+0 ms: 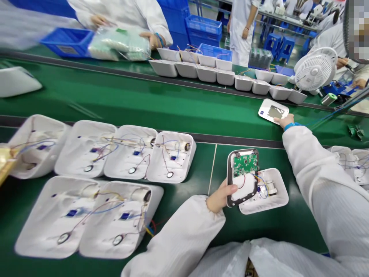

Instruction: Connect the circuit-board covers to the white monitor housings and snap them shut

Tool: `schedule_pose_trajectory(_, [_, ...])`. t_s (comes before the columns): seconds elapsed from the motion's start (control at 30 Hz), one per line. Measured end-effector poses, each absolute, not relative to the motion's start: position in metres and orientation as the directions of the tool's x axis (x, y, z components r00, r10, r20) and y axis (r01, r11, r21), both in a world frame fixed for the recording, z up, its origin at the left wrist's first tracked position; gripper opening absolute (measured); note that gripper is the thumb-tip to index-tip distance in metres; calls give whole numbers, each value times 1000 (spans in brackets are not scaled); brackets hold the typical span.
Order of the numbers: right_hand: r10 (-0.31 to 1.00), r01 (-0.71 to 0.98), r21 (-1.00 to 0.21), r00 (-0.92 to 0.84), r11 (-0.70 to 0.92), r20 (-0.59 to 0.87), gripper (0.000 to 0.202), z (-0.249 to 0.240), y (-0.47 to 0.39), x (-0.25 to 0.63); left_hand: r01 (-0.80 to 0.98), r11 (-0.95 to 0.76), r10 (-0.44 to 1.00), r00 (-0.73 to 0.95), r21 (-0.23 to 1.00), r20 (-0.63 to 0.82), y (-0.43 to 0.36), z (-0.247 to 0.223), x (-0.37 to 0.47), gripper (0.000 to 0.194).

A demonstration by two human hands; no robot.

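Note:
My left hand (220, 196) is closed on the edge of a panel (243, 179) with a dark rim, its inner side facing up. That side carries a green circuit board (245, 163) and a white cover. Partly behind the panel lies an open white housing (275, 198) with a small motor and coloured wires; thin wires seem to run between the two. My right hand (286, 120), blue band at the wrist, stretches forward to the green belt. Its fingers close on the near right corner of a white front panel (265, 111) with a grey display window.
Several open white housings (170, 165) with wires and round discs stand in rows on my left. More housings (207, 73) line the far side of the belt (144, 102). A co-worker's hand (150, 39) rests on bagged parts (121, 44). A white fan (314, 71) stands far right.

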State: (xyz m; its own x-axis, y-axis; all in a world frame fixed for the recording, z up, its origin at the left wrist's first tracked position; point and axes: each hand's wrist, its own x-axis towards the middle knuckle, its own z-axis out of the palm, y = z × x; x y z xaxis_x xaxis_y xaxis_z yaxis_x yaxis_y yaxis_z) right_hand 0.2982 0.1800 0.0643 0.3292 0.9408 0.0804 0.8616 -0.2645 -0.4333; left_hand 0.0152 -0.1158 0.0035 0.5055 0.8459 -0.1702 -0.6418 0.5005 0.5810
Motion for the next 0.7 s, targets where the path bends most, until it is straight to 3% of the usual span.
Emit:
schedule_pose_trajectory(0.07, [939,825,-518,327,-226,111,63,63,185,290,-646,513,850,473,565,-232,-116,3,14,54])
schedule_pose_trajectory(0.13, [941,779,-611,297,-140,164,52,71,184,294,-638,514,855,430,573,-288,-116,0,13,54])
schedule_pose_trajectory(0.23, [895,606,-778,237,167,377,32,96,162,328,-595,526,849,414,607,-329,-116,-5,11,55])
schedule_pose_trajectory(0.3, [853,481,-820,240,309,463,31,114,130,362,-572,536,842,415,621,-344,-116,-8,10,55])
schedule_pose_trajectory(0.37, [904,449,-871,257,201,341,30,127,90,396,-574,529,847,406,625,-345,-116,-11,10,57])
schedule_pose_trajectory(0.43, [967,458,-889,220,14,129,30,129,52,423,-589,502,863,391,633,-321,-116,-16,10,61])
schedule_pose_trajectory(0.57, [968,610,-775,250,-168,-14,29,109,5,447,-618,453,887,383,642,-258,-114,-18,11,61])
schedule_pose_trajectory(0.7, [965,898,-417,219,-141,145,37,85,-5,453,-646,432,891,414,629,-187,-111,-6,16,65])
